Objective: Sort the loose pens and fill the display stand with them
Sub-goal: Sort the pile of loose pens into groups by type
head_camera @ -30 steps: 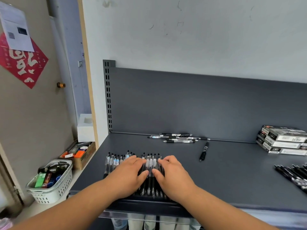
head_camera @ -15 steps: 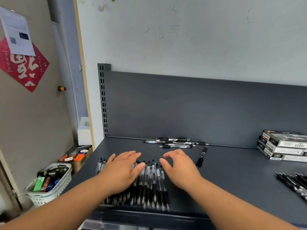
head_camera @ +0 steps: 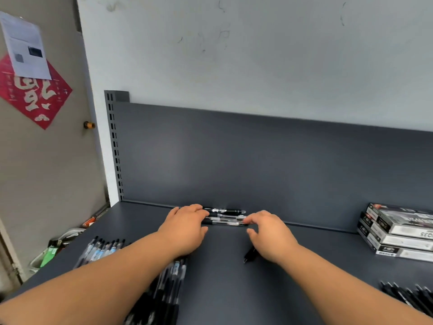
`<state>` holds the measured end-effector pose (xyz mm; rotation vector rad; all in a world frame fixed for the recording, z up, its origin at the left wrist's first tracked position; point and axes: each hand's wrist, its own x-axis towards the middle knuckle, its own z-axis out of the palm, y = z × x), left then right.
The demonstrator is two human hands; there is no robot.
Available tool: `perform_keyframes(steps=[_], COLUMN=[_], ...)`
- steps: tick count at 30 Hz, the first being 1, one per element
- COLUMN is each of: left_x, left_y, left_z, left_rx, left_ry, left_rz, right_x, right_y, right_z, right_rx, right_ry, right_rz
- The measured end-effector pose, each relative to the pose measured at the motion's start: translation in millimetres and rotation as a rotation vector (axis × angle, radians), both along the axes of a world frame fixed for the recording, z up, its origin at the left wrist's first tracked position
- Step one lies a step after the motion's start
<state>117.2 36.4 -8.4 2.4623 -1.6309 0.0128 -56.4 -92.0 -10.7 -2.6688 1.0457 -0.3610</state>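
Pen bundle (head_camera: 225, 216) at 12 o'clock was touched by left hand (head_camera: 185, 228) and right hand (head_camera: 269, 233). Grasp could not be told.

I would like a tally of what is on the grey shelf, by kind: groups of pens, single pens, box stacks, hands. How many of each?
Groups of pens: 3 (back bundle, front-left row, right-corner row)
Single pens: 1 (black pen)
Box stacks: 1 (box stack)
Hands: 2 (left hand, right hand)
Total: 7
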Motion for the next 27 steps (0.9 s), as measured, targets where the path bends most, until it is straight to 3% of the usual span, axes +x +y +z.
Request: perform_keyframes(steps=[8, 15, 27], left_x=[0.8, -2.2, -6.2], left_y=[-71.6, -82.7, -73.4], left_z=[-13.1, -21.1, -15.2], left_rx=[0.087, 0.147, -0.353], left_ry=[-0.031, 0.028, 0.450], left_rz=[-0.033, 0.024, 0.043], right_x=[-13.8, -16.5, -6.4], right_y=[-48.7, -71.1, -82.7], right_z=[-2.2, 3.2, 9.6], right_rx=[-0.013, -0.043, 0.277], right_ry=[0.271, 0.310, -0.074], right_rz=[0.157, 0.232, 0.011])
